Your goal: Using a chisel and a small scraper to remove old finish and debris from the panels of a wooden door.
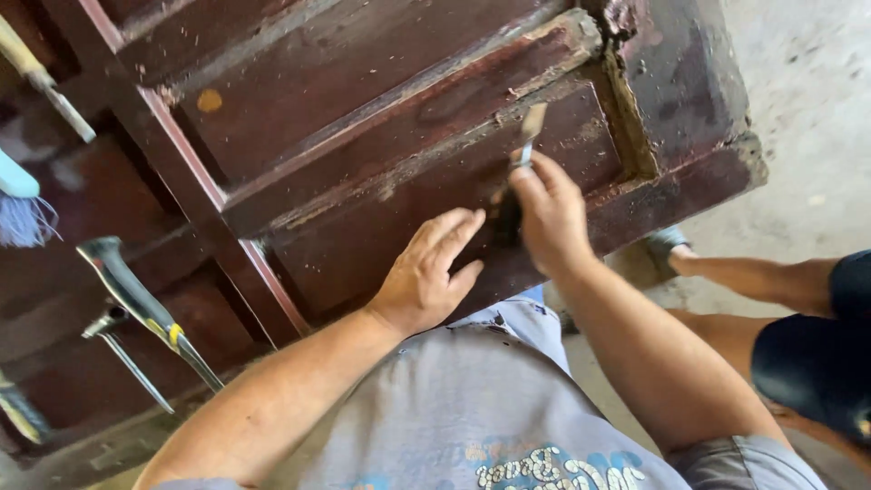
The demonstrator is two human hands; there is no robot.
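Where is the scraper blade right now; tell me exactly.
In the head view, right of centre, the scraper is gripped in the right hand, its blade tip against the groove of the dark red door panel, just above the left hand.

One dark red panelled wooden door (pixel 363 136). Two hands on it, left hand (pixel 426 272) and right hand (pixel 549 218). One scraper (pixel 529 132). One brush (pixel 23 204). Two loose screwdrivers (pixel 145 308).

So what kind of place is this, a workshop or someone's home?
Probably a rough woodworking or repair workshop. A worn dark red panelled door lies flat, the right hand works a scraper on it, hand tools lie nearby, and the floor is bare concrete.
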